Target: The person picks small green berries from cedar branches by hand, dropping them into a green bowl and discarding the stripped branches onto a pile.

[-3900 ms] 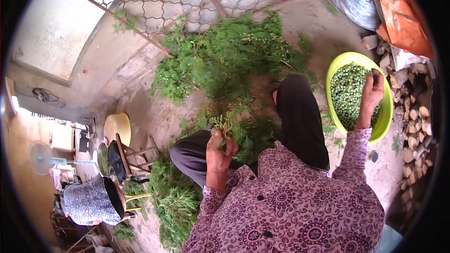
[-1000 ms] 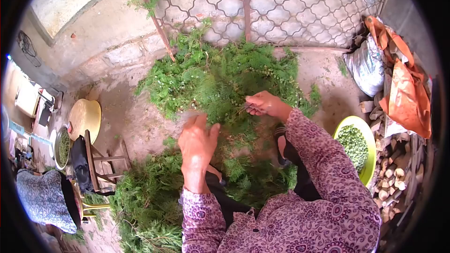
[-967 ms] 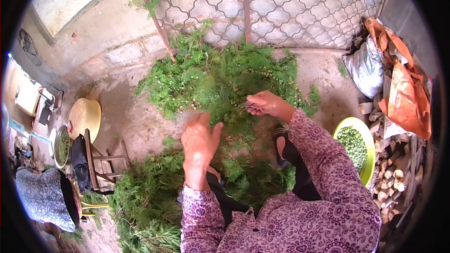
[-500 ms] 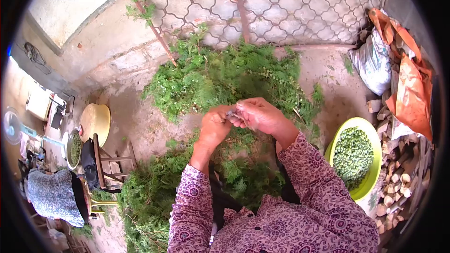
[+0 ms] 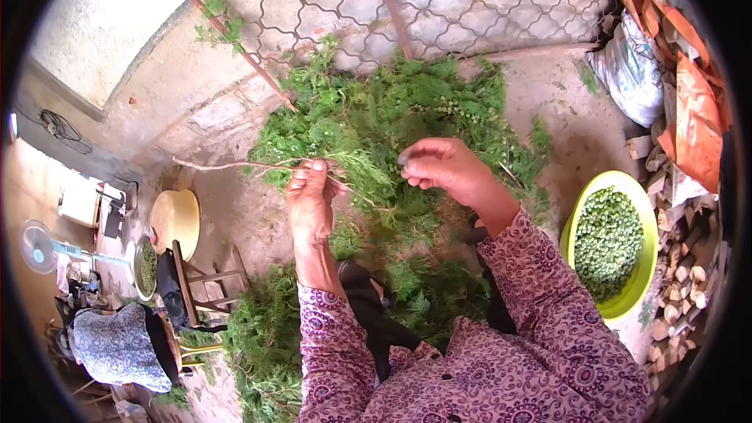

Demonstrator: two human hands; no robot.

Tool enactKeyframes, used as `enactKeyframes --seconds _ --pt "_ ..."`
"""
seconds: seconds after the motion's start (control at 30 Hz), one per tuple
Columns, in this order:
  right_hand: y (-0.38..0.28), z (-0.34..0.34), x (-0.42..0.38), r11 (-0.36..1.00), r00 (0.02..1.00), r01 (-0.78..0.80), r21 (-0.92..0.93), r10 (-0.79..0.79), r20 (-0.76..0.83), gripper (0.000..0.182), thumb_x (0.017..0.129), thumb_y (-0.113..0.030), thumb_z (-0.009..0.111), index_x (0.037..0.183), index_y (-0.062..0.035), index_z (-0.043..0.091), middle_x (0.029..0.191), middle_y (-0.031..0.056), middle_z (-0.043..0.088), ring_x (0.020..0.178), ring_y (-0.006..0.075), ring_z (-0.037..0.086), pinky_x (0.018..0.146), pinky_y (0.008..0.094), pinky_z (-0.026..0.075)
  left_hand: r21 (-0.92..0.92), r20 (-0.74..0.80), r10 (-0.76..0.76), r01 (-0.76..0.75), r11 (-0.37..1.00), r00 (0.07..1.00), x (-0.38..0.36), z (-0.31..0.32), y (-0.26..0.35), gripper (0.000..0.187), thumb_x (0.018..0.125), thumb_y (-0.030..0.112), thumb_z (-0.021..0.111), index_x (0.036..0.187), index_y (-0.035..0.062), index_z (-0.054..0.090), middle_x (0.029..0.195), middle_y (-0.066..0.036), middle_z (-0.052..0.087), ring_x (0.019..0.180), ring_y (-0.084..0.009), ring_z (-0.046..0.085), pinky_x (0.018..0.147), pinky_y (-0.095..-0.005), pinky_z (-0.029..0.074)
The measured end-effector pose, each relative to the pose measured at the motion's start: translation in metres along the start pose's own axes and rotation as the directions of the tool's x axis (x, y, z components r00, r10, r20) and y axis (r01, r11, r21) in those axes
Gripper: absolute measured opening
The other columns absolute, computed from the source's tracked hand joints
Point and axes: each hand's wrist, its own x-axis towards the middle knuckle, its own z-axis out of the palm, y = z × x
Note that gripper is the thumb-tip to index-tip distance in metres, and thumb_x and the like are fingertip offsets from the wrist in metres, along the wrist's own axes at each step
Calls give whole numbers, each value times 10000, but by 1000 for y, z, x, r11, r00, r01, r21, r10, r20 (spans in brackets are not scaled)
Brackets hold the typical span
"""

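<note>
My left hand (image 5: pixel 311 207) is closed around a thin brown twig (image 5: pixel 235 164). The bare stem sticks out to the left, and feathery green foliage shows on its right side. To the right, my right hand (image 5: pixel 448 168) is apart from the twig, its fingertips pinched together. Whether anything small sits between those fingers I cannot make out. Beneath both hands, a heap of cut green branches (image 5: pixel 329 117) covers the ground, some carrying small pale green berries. A yellow-green basin (image 5: pixel 652 254) full of small green berries (image 5: pixel 611 239) stands right of my right arm.
Stacked firewood (image 5: pixel 680 298) lines the right edge, below a white sack (image 5: pixel 630 70) and orange sheeting (image 5: pixel 697 121). A metal lattice (image 5: pixel 470 0) stands at the back. On the left are a wooden stool (image 5: pixel 207 286), a yellow tub (image 5: pixel 176 219) and a bent-over person (image 5: pixel 121 345).
My hands were together over the heap; now they are apart. The left has moved left with the twig, now plainly visible, and the right has moved slightly right and up.
</note>
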Motion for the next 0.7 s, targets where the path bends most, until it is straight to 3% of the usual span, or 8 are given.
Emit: enactKeyframes --seconds 0.07,0.1,0.2,0.37,0.43,0.5,0.6,0.7 --pt "14 1 5 924 992 129 -359 -122 42 277 742 -161 656 950 6 582 785 23 589 699 63 534 646 215 444 -144 -42 9 -15 990 999 1 -3 5 148 841 154 540 831 8 560 717 -113 606 501 -156 557 462 -267 478" --pt "18 4 6 899 997 82 -429 -75 33 333 692 -169 694 953 6 585 784 28 578 712 70 524 648 228 440 -142 -41 12 -18 990 999 0 -2 8 148 841 154 540 831 8 560 717 -113 606 501 -156 557 462 -267 478" --pt "31 18 7 587 957 246 -772 -271 99 365 632 -176 710 913 18 581 755 76 551 717 131 535 610 253 434 -178 -97 3 -21 984 995 -3 -2 14 163 853 171 521 857 11 551 721 -118 600 523 -162 562 472 -276 480" --pt "42 25 19 521 941 321 -791 -269 205 304 681 -247 650 835 11 599 713 115 599 567 205 548 549 305 449 -342 -157 18 -71 937 987 -5 -11 15 199 864 203 501 933 18 529 754 -105 587 583 -169 574 505 -294 490" --pt "31 30 15 936 996 -18 -353 49 80 209 753 -197 613 775 9 588 664 32 566 550 139 531 515 266 433 -322 -167 56 -108 941 984 -4 -17 17 201 865 202 501 935 16 531 759 -102 585 583 -173 575 509 -294 494" --pt "30 26 17 947 990 -72 -313 107 97 140 771 -136 617 845 -20 593 721 3 578 601 87 539 546 233 440 -251 -236 91 -151 956 967 -6 -20 18 206 866 201 501 936 10 530 759 -96 584 586 -177 576 509 -291 495" --pt "42 26 23 869 943 -332 367 296 152 110 773 -159 618 844 -83 581 692 -20 559 547 91 501 496 221 403 -222 -230 113 -165 961 967 -6 -17 15 190 856 180 520 921 1 535 750 -86 583 576 -179 574 510 -282 496" --pt "47 30 24 853 947 -301 427 321 25 79 784 -130 591 830 -66 582 714 -15 576 569 94 517 499 236 414 -153 -248 140 -181 971 959 -8 -8 13 161 842 161 544 886 6 550 707 -76 583 566 -168 571 508 -268 491"
